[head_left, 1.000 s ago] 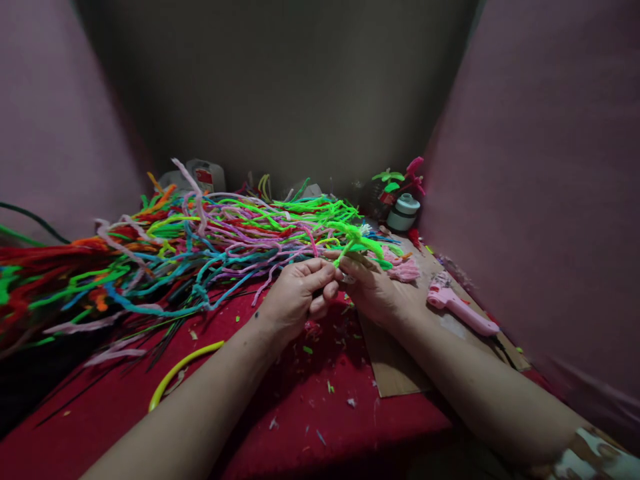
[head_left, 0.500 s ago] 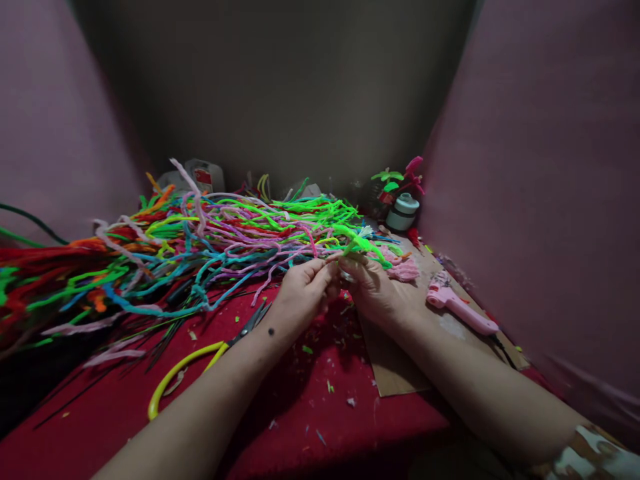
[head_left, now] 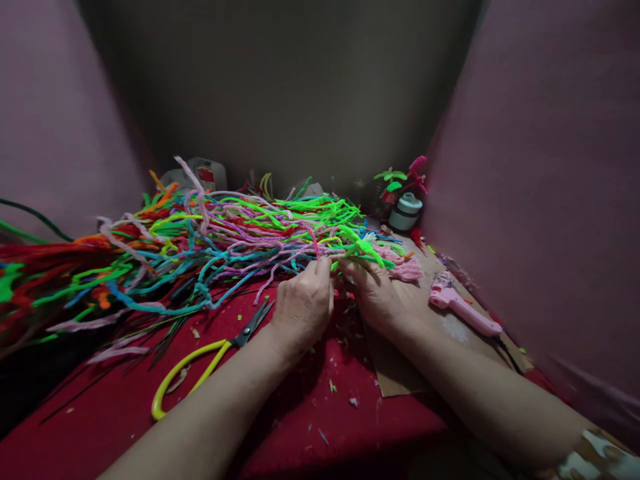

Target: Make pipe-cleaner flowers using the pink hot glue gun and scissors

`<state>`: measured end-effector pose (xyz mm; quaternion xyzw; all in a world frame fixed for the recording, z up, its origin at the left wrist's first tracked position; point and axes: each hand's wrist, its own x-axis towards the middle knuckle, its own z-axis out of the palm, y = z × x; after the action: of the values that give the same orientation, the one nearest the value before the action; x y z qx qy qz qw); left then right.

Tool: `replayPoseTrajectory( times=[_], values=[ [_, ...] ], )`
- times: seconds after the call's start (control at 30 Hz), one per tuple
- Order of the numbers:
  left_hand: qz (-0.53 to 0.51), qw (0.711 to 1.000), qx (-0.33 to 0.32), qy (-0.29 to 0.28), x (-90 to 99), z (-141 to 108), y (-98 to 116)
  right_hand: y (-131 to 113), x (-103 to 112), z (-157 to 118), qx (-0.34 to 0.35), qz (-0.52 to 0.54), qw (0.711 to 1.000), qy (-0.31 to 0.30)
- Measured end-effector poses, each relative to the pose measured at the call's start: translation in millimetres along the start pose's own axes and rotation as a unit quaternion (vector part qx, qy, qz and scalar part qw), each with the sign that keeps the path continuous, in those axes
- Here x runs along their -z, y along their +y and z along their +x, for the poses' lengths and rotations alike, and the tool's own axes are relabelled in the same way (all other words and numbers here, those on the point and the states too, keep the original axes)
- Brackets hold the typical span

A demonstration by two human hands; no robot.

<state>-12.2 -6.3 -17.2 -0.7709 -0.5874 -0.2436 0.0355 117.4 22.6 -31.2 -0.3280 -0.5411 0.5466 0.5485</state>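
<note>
Both hands meet at the front edge of the pile, fingers pinched around a bright green pipe cleaner (head_left: 369,251). My right hand (head_left: 376,295) grips it with thumb and forefinger, and bent green loops stick up beyond the fingertips. My left hand (head_left: 304,300) is closed just to the left, its fingertips at a short green end; the knuckles hide most of what it pinches. Behind the hands spreads a large heap of coloured pipe cleaners (head_left: 235,227). Yellow-handled scissors (head_left: 217,353) lie partly open beside my left forearm.
A pink glue gun (head_left: 467,312) rests on a cardboard sheet (head_left: 400,377) to the right. A pale bottle (head_left: 405,213) stands at the back right near pink and green pipe-cleaner shapes (head_left: 393,177). Small clippings dot the red cloth (head_left: 300,447). Walls stand close on both sides.
My left hand has rolled over so its back faces up, and its fingertips have drawn slightly away from the right hand's. My right hand has barely moved. The view has shifted slightly.
</note>
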Motion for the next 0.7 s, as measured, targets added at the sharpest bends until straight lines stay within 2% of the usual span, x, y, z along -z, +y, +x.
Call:
replayPoseTrajectory(
  times=[0.13,0.2,0.27,0.33,0.43,0.53,0.7],
  values=[
    [-0.010,1.000,-0.025,-0.002,-0.2,-0.6,-2.8,-23.6,-5.0,-8.8,-0.007,-0.030,0.999,-0.014],
    [-0.036,0.999,-0.021,0.007,-1.3,-0.8,-4.7,-29.9,-7.4,-9.7,0.017,-0.050,0.998,-0.020],
    [-0.069,0.997,0.003,0.018,-2.1,-0.3,-6.5,-27.9,-8.8,-7.5,0.054,-0.047,0.997,-0.008],
    [-0.129,0.991,0.028,0.022,-2.1,1.5,-7.6,-19.8,-8.5,-3.8,0.053,-0.031,0.998,-0.012],
    [-0.269,0.962,0.046,0.023,-0.3,5.7,-8.7,-5.9,-4.9,1.3,0.011,-0.007,0.999,-0.042],
    [-0.397,0.916,0.057,0.021,1.5,9.5,-9.8,2.2,-0.4,4.1,0.012,0.003,0.998,-0.066],
    [-0.497,0.861,0.106,-0.021,4.7,12.1,-9.0,8.0,3.9,6.6,0.004,0.012,0.997,-0.073]
  ],
)
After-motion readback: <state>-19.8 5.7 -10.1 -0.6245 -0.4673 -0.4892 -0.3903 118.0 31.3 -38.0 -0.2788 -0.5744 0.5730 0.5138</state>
